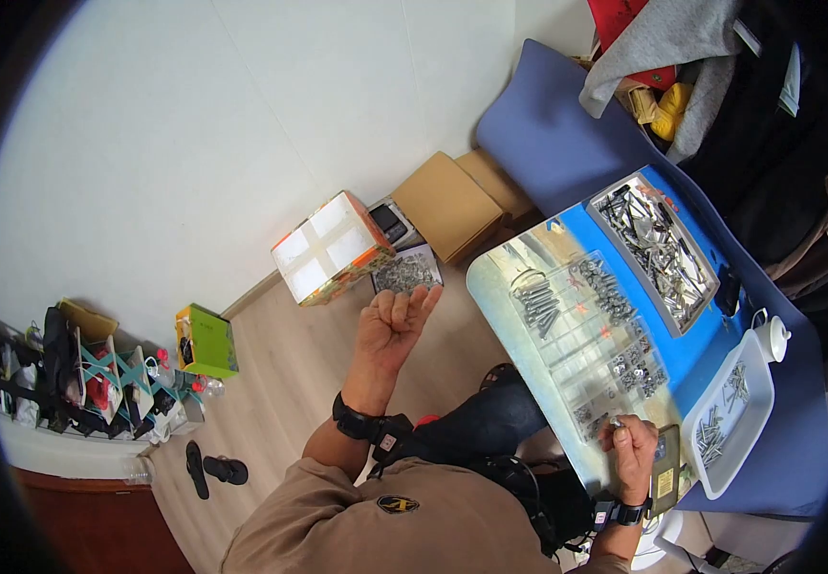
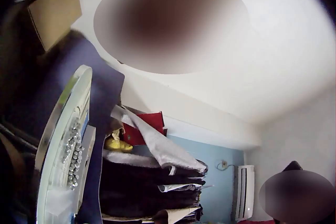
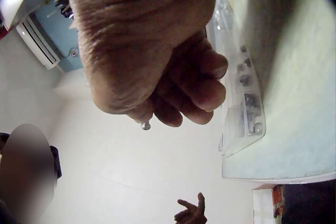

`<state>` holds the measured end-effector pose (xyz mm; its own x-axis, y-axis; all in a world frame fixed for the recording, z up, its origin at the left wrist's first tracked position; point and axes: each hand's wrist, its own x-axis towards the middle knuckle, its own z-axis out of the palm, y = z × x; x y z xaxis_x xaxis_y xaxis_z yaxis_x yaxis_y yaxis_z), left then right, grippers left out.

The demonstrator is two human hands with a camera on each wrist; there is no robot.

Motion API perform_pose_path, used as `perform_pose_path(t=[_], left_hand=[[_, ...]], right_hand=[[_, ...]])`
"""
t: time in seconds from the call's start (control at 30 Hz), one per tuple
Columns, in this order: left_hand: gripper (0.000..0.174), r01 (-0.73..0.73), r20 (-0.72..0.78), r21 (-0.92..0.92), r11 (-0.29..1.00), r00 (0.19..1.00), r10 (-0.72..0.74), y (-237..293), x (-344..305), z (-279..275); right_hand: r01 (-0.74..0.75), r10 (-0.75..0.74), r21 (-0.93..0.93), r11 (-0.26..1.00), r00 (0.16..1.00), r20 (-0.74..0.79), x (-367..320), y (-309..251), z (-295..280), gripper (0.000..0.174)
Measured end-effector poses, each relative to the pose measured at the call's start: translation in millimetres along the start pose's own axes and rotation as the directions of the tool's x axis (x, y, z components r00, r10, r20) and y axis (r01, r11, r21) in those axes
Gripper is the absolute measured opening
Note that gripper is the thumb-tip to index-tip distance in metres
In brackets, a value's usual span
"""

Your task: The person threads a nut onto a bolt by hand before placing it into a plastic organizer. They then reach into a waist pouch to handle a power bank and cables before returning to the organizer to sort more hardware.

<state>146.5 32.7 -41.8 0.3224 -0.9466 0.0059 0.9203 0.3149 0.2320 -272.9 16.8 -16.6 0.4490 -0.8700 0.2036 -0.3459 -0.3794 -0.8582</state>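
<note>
My right hand point(image 1: 632, 452) is at the table's near edge, beside the corner of a clear plastic compartment box point(image 1: 555, 381). Its thumb and fingers pinch a small metal piece point(image 1: 616, 424); in the right wrist view a shiny rounded end point(image 3: 146, 126) pokes out past the curled fingers. Screws and small dark fittings fill several of the box's compartments. Away from the table, over the floor, my left hand point(image 1: 395, 327) is raised with some fingers bent and others extended, holding nothing. The right wrist view catches that left hand point(image 3: 192, 214) against the wall.
Beyond the compartment box lies a grey tray point(image 1: 698, 256) of mixed hardware. A white tray point(image 1: 766, 421) with screws stands at the right, near a small white pot point(image 1: 772, 339). Cartons point(image 1: 447, 206) sit by the wall, and a dark flat case point(image 1: 664, 469) lies by my right hand.
</note>
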Motion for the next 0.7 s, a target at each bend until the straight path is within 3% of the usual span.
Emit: perform_pose_path(t=[0.33, 0.4, 0.5, 0.6, 0.7], left_hand=[[0.04, 0.018, 0.011, -0.02, 1.0, 1.0, -0.018, -0.5, -0.4, 1.7], [0.038, 0.006, -0.084, 0.043, 0.999, 0.996, -0.002, -0.6, -0.7, 5.4], [0.038, 0.013, -0.097, 0.035, 0.999, 0.995, -0.009, 0.6, 0.1, 5.2], [0.037, 0.022, -0.026, -0.022, 1.0, 0.999, -0.023, 1.5, -0.3, 4.3], [0.037, 0.021, -0.054, -0.018, 1.0, 0.998, -0.022, 0.6, -0.2, 6.0]], right_hand=[[0.025, -0.025, -0.022, 0.999, 1.0, -0.007, -0.8, -0.2, 0.0, 0.04], [-0.058, 0.058, -0.013, 0.998, 0.998, -0.016, -1.5, -4.2, 0.6, 0.039], [-0.052, 0.052, -0.021, 0.998, 0.999, -0.016, -2.3, -2.4, 0.5, 0.039], [-0.01, 0.009, -0.019, 1.0, 1.0, -0.002, -1.5, 0.9, 0.4, 0.042], [-0.012, 0.012, -0.014, 1.0, 1.0, -0.001, -1.3, 1.0, 0.3, 0.044]])
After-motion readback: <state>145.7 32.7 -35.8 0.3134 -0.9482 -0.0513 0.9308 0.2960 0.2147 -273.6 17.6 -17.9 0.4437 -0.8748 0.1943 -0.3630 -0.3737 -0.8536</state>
